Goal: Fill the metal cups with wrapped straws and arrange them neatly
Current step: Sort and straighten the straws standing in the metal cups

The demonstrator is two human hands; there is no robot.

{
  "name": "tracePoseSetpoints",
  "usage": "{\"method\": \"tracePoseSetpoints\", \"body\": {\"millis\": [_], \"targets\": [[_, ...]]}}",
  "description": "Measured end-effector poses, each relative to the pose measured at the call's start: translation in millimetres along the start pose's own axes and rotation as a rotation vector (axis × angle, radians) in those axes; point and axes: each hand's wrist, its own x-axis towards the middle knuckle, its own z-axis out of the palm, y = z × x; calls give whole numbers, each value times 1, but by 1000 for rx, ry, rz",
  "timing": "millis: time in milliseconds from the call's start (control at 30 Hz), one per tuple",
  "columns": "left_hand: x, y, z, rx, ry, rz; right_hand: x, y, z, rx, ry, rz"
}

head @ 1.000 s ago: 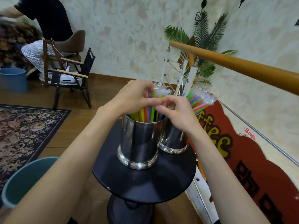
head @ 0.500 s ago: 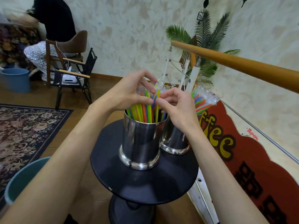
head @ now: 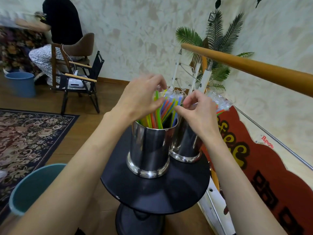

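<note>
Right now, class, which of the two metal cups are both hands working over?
The near cup, at the table's middle. Both hands finger the straws standing in it; the far cup sits behind the right hand.

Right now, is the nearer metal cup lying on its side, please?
No, the nearer metal cup stands upright on the round black table, holding coloured straws.

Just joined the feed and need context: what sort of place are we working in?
Probably a café or small coffee shop: a red sign lettered like "coffee", metal cups of wrapped straws on a small round table, plus chairs and a rug.
</note>
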Motion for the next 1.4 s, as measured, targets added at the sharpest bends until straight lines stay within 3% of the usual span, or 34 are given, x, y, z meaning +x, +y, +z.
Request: {"method": "tracePoseSetpoints", "body": {"millis": [167,367,733,933,1033,1233,1400], "targets": [[1,2,7,138,-12,2,-4,5,6,-202,-84,84],[-3,4,15,144,-124,-98,-5,5,22,-230,-131,82],[-2,-2,17,219,-149,-41,1,15,20,101,-252,227],[-2,-1,16,201,-154,-49,2,13,19,151,-256,204],[-2,0,13,127,-154,-68,1,11,16,163,-233,139],[-4,-1,-7,-312,-204,-185,-2,1,19,228,-140,56],[-5,0,-11,-334,-186,-184,-4,-3,26,234,-125,40]]}}
